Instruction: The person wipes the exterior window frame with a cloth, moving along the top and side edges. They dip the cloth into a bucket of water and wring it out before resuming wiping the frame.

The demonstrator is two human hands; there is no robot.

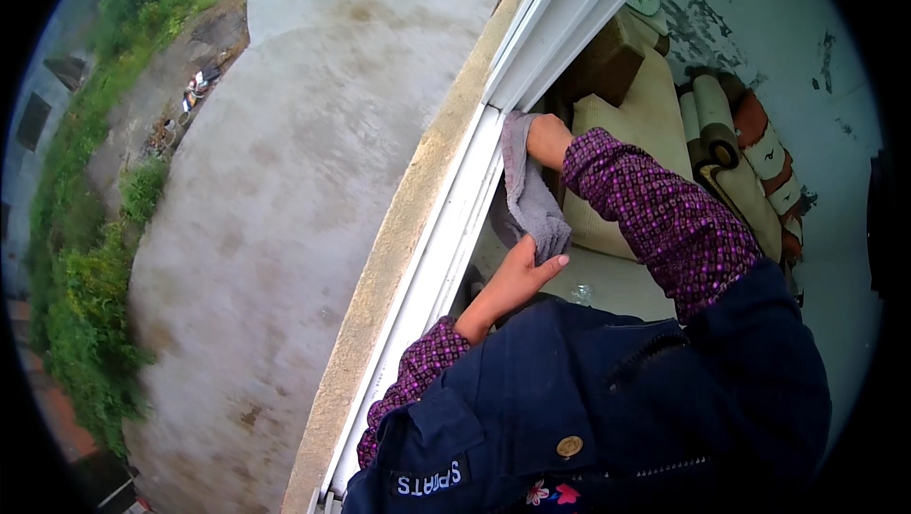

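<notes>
Gripping by the left hand (pixel 518 279) was seen at the lower end of a grey cloth (pixel 536 210); thumb was extended, fingers were hidden behind fabric. Right hand (pixel 548 141) was set apart from it, touching the upper end; its fingers were mostly covered, so closure could not be told. Cloth was bunched between both hands beside the white window frame (pixel 457 220), long axis slanted upper left to lower right. Left to right: shrubs (pixel 90 324), concrete ground (pixel 256 201), rough ledge (pixel 408 215), frame; then cream padded furniture (pixel 655 101), partly blocked by the right purple sleeve (pixel 664 215), and rolled fabric (pixel 712 111).
</notes>
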